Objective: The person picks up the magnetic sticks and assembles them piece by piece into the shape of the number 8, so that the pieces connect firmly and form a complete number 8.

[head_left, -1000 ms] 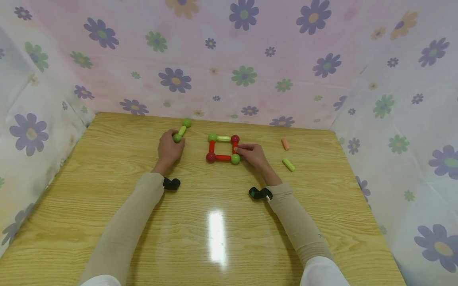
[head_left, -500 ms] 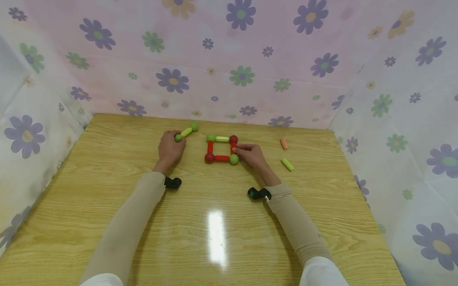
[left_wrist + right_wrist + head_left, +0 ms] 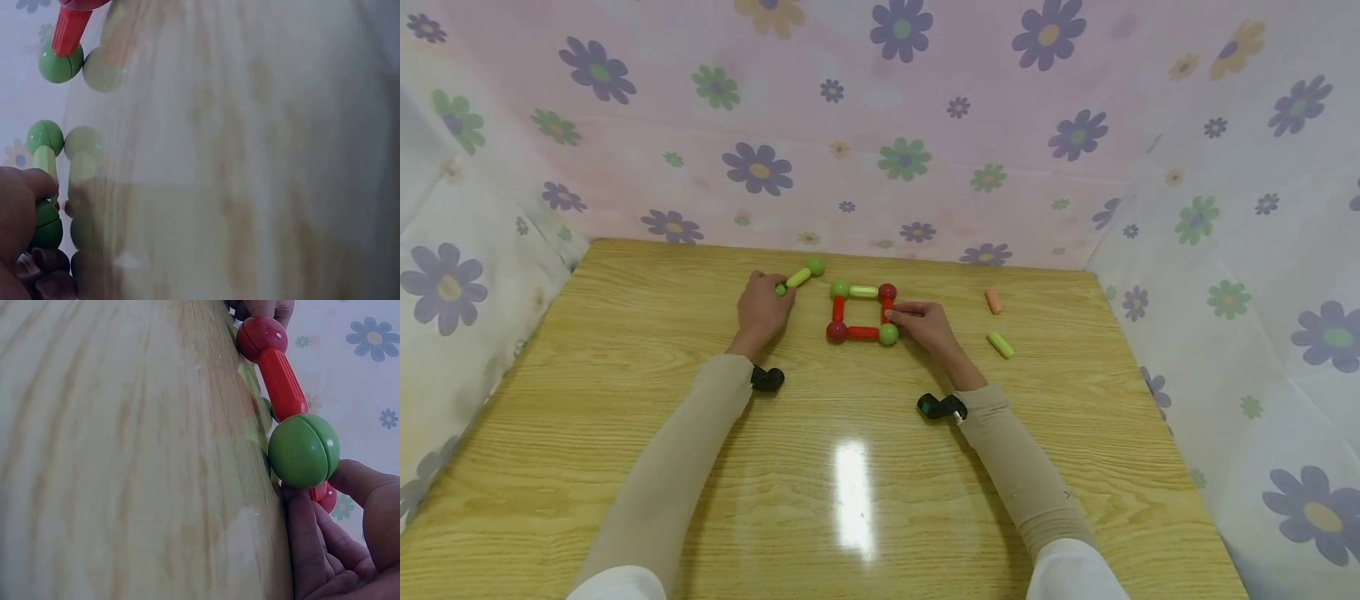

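My left hand grips the near green ball of a toy piece: a light green rod with a green ball at each end. It lies on the table, slanting away to the right. Beside it, apart, is a square frame with two green and two dark red balls at its corners; its near side is a red rod, its far side a light green rod. At the frame's right side, my right hand pinches the red side rod between thumb and fingers, close to a green corner ball.
An orange rod and a loose light green rod lie on the wooden table to the right. A flowered cloth stands behind the table and at both sides.
The far end of the green rod-and-ball piece has swung right, toward the frame, and my left hand has shifted slightly right with it. My right hand keeps its pinch on the frame.
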Action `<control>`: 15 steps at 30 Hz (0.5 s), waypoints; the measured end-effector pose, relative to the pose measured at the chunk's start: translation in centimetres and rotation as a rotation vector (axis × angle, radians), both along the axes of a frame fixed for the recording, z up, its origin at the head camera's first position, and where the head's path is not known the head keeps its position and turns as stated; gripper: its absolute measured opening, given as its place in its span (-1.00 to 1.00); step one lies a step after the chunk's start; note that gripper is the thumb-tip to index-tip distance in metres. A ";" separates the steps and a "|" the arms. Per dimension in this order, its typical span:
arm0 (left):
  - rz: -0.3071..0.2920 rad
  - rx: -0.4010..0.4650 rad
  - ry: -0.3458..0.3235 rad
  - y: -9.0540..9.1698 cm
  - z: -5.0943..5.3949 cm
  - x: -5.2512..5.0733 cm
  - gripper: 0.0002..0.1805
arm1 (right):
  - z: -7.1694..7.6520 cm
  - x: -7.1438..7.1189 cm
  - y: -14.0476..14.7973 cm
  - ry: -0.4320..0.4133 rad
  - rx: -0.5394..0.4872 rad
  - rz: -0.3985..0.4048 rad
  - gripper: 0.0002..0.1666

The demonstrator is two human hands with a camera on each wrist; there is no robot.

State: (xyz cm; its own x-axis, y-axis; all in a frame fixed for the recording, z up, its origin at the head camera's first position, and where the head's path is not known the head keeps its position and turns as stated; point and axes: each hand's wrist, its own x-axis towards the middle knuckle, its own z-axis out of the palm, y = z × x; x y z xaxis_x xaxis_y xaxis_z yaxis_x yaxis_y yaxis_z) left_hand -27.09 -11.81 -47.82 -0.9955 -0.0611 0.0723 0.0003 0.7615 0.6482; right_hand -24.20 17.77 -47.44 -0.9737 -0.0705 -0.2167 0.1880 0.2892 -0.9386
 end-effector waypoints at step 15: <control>-0.020 -0.024 0.002 0.4 0.2 -0.7 -0.43 | -0.3 -0.2 0.1 0.007 -0.002 -0.002 -0.52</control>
